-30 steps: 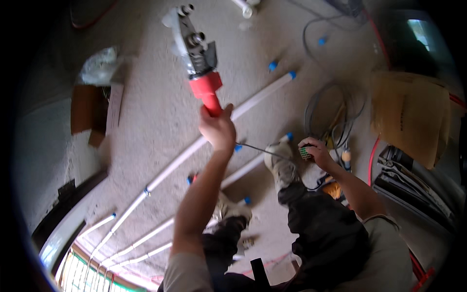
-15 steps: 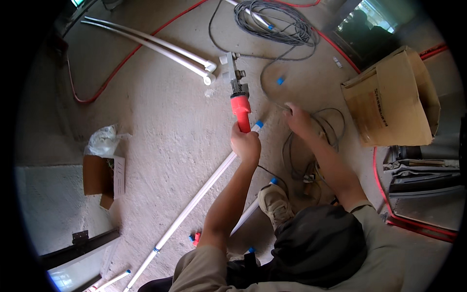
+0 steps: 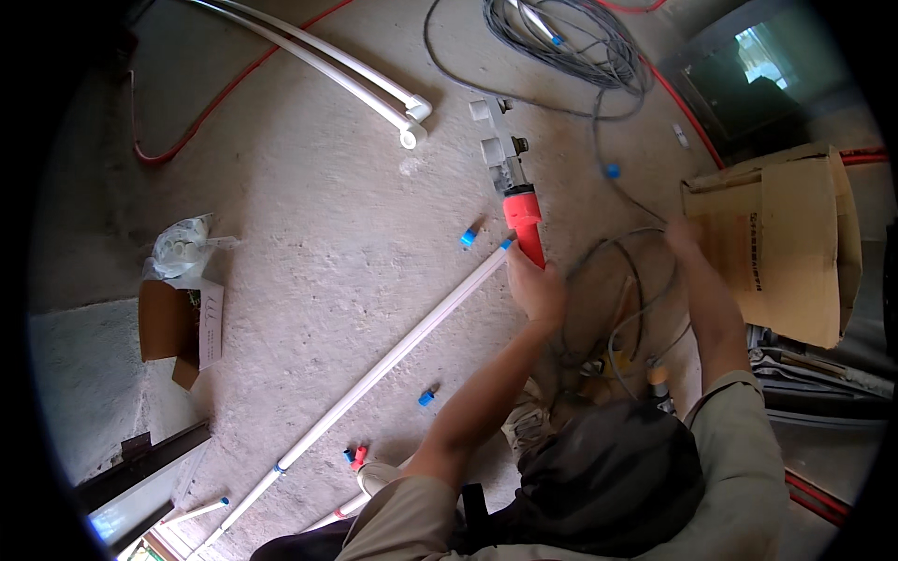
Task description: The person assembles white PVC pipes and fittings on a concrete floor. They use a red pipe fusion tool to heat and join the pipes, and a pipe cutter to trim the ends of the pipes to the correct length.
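Observation:
My left hand [image 3: 538, 294] is wrapped round the red handle of a pipe welding iron [image 3: 522, 208]. Its grey heating plate with several stub dies points away from me. Just left of the handle lies a long white plastic pipe [image 3: 393, 355], its blue-tipped end close to my left hand. My right hand [image 3: 686, 238], somewhat blurred, is closed on a thin grey cable [image 3: 640, 203], beside the cardboard box [image 3: 730, 224]. Loose loops of this cable hang or lie between my two arms.
A large cable coil [image 3: 571, 47] lies far off, near two white pipes with elbows [image 3: 365, 98]. Blue caps [image 3: 469, 237] and a red fitting [image 3: 358, 457] are scattered on the floor. A small open carton [image 3: 178, 323] stands left. Red hose [image 3: 201, 117] runs along the back.
My right hand has moved right with the cable, up to the cardboard box. The welding iron has shifted slightly right in my left hand. The view has also shifted.

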`<action>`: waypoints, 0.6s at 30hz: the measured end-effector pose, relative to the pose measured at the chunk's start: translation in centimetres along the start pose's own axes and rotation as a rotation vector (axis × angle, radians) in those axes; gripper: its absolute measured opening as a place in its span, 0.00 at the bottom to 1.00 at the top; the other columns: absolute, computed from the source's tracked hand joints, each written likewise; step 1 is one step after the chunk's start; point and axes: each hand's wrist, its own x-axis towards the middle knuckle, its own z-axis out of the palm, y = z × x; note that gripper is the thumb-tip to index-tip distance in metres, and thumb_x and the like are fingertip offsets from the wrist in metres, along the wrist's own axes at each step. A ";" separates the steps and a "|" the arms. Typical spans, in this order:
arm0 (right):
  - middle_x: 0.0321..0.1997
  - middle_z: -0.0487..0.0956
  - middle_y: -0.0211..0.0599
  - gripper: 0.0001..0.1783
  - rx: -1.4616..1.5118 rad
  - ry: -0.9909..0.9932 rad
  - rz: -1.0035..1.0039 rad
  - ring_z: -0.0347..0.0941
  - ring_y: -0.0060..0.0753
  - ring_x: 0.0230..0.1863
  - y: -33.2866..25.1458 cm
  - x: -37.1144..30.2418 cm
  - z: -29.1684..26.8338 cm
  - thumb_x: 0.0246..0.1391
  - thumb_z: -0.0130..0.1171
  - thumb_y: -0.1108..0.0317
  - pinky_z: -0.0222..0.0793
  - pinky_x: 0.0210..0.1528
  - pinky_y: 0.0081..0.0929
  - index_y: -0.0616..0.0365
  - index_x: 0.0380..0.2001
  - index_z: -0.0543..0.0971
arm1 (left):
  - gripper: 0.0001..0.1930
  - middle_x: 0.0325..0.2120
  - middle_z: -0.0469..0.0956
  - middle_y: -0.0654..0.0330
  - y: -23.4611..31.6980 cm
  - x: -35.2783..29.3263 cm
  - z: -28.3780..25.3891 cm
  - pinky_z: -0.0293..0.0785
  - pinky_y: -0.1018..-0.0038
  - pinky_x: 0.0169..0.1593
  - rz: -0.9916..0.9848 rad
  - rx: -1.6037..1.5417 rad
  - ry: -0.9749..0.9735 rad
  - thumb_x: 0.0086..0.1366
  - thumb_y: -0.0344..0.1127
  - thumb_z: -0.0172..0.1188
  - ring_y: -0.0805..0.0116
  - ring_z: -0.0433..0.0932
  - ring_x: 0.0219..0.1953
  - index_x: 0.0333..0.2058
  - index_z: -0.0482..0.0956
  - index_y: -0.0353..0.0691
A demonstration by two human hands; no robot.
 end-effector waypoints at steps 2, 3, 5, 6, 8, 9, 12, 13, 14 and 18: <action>0.50 0.83 0.54 0.13 -0.124 -0.133 0.157 0.80 0.55 0.51 -1.5 -0.4 -2.3 0.63 0.56 0.67 0.76 0.49 0.47 0.63 0.44 0.83 | 0.28 0.51 0.74 0.37 -2.7 0.8 1.9 0.68 0.49 0.57 0.079 0.061 0.075 0.55 0.25 0.64 0.35 0.73 0.55 0.56 0.68 0.31; 0.50 0.83 0.53 0.14 -0.318 -0.160 0.135 0.80 0.56 0.51 -0.5 -0.8 -3.4 0.62 0.57 0.65 0.76 0.51 0.48 0.63 0.44 0.83 | 0.29 0.51 0.73 0.37 -3.4 0.4 3.2 0.68 0.49 0.57 0.132 0.098 0.108 0.56 0.25 0.65 0.36 0.72 0.56 0.56 0.67 0.29; 0.49 0.83 0.53 0.16 -0.303 -0.122 0.101 0.79 0.58 0.52 1.3 -1.5 -4.0 0.62 0.58 0.62 0.75 0.53 0.49 0.62 0.46 0.83 | 0.31 0.52 0.71 0.38 -3.9 -1.0 5.4 0.66 0.48 0.58 0.142 0.139 0.069 0.56 0.27 0.68 0.36 0.70 0.57 0.57 0.66 0.28; 0.49 0.83 0.52 0.17 -0.291 -0.108 0.079 0.79 0.59 0.52 1.2 -2.1 -4.3 0.62 0.58 0.60 0.74 0.54 0.49 0.61 0.47 0.82 | 0.32 0.52 0.71 0.39 -3.8 -1.3 5.7 0.65 0.47 0.58 0.102 0.152 0.006 0.56 0.28 0.69 0.37 0.69 0.56 0.58 0.65 0.27; 0.51 0.82 0.53 0.18 -0.083 0.029 -0.015 0.78 0.58 0.54 -2.9 -3.2 -6.0 0.61 0.60 0.60 0.74 0.55 0.49 0.62 0.48 0.82 | 0.35 0.51 0.69 0.40 -3.9 -1.1 5.8 0.64 0.46 0.58 0.071 0.190 -0.026 0.56 0.30 0.71 0.37 0.68 0.55 0.59 0.64 0.27; 0.51 0.82 0.54 0.19 0.024 0.099 -0.064 0.78 0.58 0.55 -5.4 -3.9 -7.0 0.60 0.60 0.60 0.74 0.55 0.49 0.62 0.48 0.81 | 0.35 0.50 0.68 0.41 -3.8 -0.9 6.0 0.65 0.46 0.57 0.081 0.201 -0.009 0.56 0.31 0.72 0.37 0.68 0.53 0.59 0.64 0.28; 0.53 0.80 0.52 0.19 0.271 0.053 -0.186 0.77 0.52 0.57 -9.2 -2.1 -6.7 0.58 0.58 0.64 0.72 0.56 0.44 0.62 0.50 0.78 | 0.36 0.49 0.67 0.40 -3.4 -0.9 6.9 0.65 0.46 0.56 0.092 0.192 0.027 0.56 0.32 0.73 0.37 0.68 0.52 0.59 0.63 0.28; 0.52 0.80 0.52 0.19 0.451 0.001 -0.245 0.77 0.51 0.57 -11.4 -1.9 -6.2 0.58 0.57 0.66 0.72 0.56 0.43 0.62 0.51 0.78 | 0.36 0.49 0.66 0.40 -3.6 -0.7 6.7 0.65 0.45 0.57 0.093 0.190 0.047 0.55 0.32 0.73 0.36 0.68 0.52 0.59 0.63 0.28; 0.52 0.80 0.53 0.19 0.631 -0.055 -0.302 0.76 0.50 0.57 -13.0 -1.7 -5.6 0.57 0.55 0.67 0.72 0.57 0.43 0.61 0.51 0.77 | 0.36 0.49 0.66 0.39 -4.0 -0.5 6.5 0.64 0.46 0.57 0.086 0.196 0.028 0.56 0.32 0.73 0.36 0.68 0.53 0.58 0.63 0.28; 0.48 0.79 0.47 0.22 0.636 0.039 -0.404 0.76 0.45 0.54 -16.6 -0.7 -1.7 0.55 0.56 0.68 0.71 0.58 0.39 0.60 0.54 0.76 | 0.37 0.49 0.67 0.36 -4.2 -0.7 4.4 0.64 0.46 0.60 0.054 0.161 -0.101 0.56 0.34 0.72 0.33 0.67 0.55 0.59 0.62 0.28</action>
